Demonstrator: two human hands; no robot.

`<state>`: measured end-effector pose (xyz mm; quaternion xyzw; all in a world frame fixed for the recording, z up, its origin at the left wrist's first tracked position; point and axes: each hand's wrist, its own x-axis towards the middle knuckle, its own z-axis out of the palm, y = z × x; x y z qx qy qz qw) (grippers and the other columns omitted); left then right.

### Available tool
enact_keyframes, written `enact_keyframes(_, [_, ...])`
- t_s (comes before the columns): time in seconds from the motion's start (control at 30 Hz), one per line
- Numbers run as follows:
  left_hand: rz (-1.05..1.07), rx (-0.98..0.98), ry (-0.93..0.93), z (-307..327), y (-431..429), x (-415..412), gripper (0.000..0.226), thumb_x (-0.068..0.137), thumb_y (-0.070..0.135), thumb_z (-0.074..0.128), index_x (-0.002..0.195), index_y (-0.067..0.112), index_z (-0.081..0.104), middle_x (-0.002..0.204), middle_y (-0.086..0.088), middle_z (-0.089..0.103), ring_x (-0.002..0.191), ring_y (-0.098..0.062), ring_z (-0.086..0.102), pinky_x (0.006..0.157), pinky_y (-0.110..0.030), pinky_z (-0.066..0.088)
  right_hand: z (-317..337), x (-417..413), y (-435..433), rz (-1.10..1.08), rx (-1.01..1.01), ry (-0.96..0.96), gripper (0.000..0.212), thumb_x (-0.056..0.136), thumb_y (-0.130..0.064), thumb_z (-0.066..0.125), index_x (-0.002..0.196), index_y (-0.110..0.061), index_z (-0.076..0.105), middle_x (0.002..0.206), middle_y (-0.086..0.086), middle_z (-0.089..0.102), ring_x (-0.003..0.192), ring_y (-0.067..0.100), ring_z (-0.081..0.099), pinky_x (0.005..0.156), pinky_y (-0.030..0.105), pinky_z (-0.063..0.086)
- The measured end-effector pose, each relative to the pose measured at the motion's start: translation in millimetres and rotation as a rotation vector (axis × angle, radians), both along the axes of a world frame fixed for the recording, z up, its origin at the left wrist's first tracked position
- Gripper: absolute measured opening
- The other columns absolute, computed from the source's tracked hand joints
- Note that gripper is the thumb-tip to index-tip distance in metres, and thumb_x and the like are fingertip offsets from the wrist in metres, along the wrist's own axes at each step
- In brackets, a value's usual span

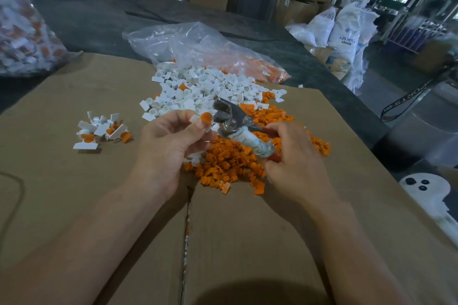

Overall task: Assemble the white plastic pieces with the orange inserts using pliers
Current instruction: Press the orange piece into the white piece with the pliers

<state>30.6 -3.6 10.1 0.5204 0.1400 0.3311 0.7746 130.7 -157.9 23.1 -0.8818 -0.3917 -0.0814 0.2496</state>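
Pressing an orange insert into a white piece

Left hand (pixel 171 141) pinches a white piece with its orange insert (pixel 206 117) at the pliers (pixel 231 119), whose handles the right hand (pixel 292 156) grips; next, probably, a squeeze with the part seated squarely. Loose white pieces (pixel 195 89) and orange inserts (pixel 230 163) lie heaped on a cardboard tabletop (pixel 74 193); finished ones (pixel 101 131) sit left, in a warehouse of boxes and sacks.

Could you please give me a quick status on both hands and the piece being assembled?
Left hand pinching white piece with orange insert. Right hand gripping pliers, jaws open beside the piece, not yet clamped. Nothing in the way.
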Motion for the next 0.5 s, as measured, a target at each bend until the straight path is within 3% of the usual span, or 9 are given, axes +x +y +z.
enact_keyframes(0.17, [0.021,0.032,-0.024,-0.7,0.5,-1.2,0.015,0.062,0.021,0.066,0.072,0.012,0.059,0.064,0.003,0.067,0.059,-0.009,0.065,0.052,-0.019,0.051,-0.5,-4.6,3.6,0.022,0.007,0.059,0.044,0.081,-0.023,0.063,0.122,-0.019,0.048,0.108,-0.009,0.044,0.111,0.009,0.040,0.088,0.022,0.030])
enact_keyframes(0.4, [0.023,0.065,-0.027,-2.2,-1.5,-0.4,0.008,0.061,0.022,0.067,0.066,0.018,0.061,0.064,0.004,0.068,0.059,-0.008,0.063,0.050,-0.017,0.048,-4.8,-5.2,5.8,0.052,-0.019,0.066,0.038,0.084,-0.028,0.062,0.117,-0.018,0.048,0.100,-0.011,0.040,0.098,0.006,0.038,0.078,0.021,0.028])
enact_keyframes(0.5, [0.023,0.073,-0.021,-1.6,-1.9,-0.4,0.010,0.062,0.020,0.065,0.069,0.016,0.059,0.063,0.005,0.068,0.058,-0.007,0.063,0.050,-0.017,0.049,-5.1,-5.1,6.6,0.069,-0.038,0.079,0.025,0.085,-0.030,0.061,0.104,-0.021,0.048,0.093,-0.009,0.043,0.090,0.009,0.040,0.065,0.022,0.027])
